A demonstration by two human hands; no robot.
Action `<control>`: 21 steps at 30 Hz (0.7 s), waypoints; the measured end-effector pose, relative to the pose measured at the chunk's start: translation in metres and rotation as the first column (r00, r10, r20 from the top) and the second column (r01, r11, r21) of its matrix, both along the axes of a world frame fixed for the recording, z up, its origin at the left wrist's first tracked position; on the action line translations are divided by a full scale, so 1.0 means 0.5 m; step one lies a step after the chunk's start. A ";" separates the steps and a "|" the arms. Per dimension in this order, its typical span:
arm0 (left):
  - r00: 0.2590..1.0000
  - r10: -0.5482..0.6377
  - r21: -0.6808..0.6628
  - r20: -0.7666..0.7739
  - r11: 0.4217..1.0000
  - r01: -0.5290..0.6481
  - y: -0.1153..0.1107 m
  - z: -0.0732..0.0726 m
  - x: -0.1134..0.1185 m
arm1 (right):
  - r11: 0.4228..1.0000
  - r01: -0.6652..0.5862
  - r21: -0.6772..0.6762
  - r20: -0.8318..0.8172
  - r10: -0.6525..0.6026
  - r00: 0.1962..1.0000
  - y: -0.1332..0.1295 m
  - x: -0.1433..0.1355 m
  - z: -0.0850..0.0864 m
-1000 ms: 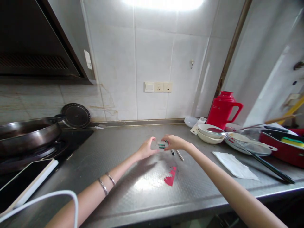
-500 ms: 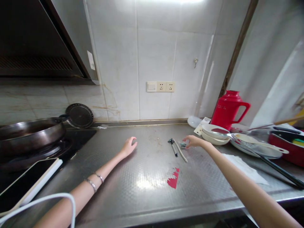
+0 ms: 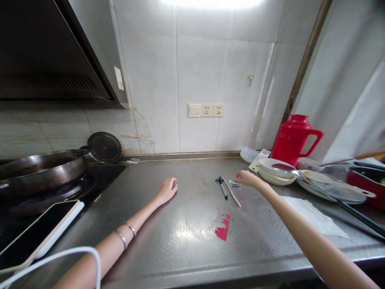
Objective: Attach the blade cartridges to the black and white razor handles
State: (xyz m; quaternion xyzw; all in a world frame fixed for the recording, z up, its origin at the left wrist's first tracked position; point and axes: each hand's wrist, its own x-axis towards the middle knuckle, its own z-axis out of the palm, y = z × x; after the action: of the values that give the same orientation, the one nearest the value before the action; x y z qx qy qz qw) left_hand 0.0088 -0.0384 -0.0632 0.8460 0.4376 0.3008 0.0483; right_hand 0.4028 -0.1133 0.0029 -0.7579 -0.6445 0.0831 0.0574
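My left hand [image 3: 168, 190] rests on the metal countertop [image 3: 192, 257], left of centre. Its fingers curl loosely, with a small gap to the thumb and nothing visible in it. Above the counter on the right is my right hand [image 3: 247, 178], fingers bent in and closed; whatever they may hold is hidden. Just left of those fingers lies a small flat piece with teal strips [image 3: 235, 184]. Beside it are a pale, slightly curved stick [image 3: 233, 195] and a black-and-silver razor [image 3: 223, 188]. Closer to me lies a ragged red scrap [image 3: 223, 229].
At left, a pan [image 3: 42, 172] sits on the stove near a phone [image 3: 39, 235] and a white cable [image 3: 75, 251]. On the right stand a red thermos [image 3: 290, 140], stacked bowls [image 3: 276, 178], a ladle [image 3: 337, 184] and a white paper sheet [image 3: 315, 216].
My right hand's fingers have drawn in and lie slightly clear of the teal-striped piece, showing more of it. My left hand's fingers have curled down. The view has shifted slightly.
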 end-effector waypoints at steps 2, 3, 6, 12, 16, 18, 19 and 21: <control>1.000 0.000 0.013 -0.014 1.000 0.000 -0.002 0.000 0.000 | 1.000 0.002 -0.027 -0.040 -0.003 0.999 -0.013 -0.026 -0.002; 1.000 -0.002 0.018 -0.019 1.000 0.002 -0.003 0.000 0.000 | 0.999 0.001 -0.050 -0.076 -0.005 0.997 -0.021 -0.040 -0.006; 1.000 -0.006 0.027 -0.020 1.000 0.007 -0.004 -0.001 0.000 | 0.997 0.011 -0.079 -0.132 -0.022 0.991 -0.043 -0.077 -0.020; 0.999 0.004 0.037 -0.036 0.999 -0.002 -0.011 0.002 0.000 | 0.998 0.050 -0.033 -0.001 -0.050 0.999 -0.056 -0.108 -0.040; 0.999 0.013 0.029 -0.049 1.000 -0.011 -0.016 0.006 0.002 | 1.000 0.019 -0.011 0.020 -0.019 1.000 -0.058 -0.118 -0.044; 0.999 0.019 0.024 -0.050 1.000 -0.018 -0.017 0.007 0.002 | 1.000 0.011 0.006 0.040 -0.012 0.999 -0.059 -0.123 -0.045; 0.999 0.021 0.023 -0.050 1.000 -0.019 -0.018 0.008 0.002 | 1.000 0.012 0.014 0.051 -0.012 0.999 -0.060 -0.124 -0.046; 0.999 0.021 0.023 -0.049 1.000 -0.020 -0.019 0.008 0.002 | 1.000 0.018 0.024 0.071 -0.020 0.997 -0.059 -0.126 -0.047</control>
State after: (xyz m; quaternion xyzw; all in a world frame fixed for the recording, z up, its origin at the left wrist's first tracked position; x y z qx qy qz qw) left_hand 0.0100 -0.0477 -0.0590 0.8491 0.4440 0.2851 0.0247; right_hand 0.3395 -0.1429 -0.0207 -0.7657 -0.6399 0.0478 0.0440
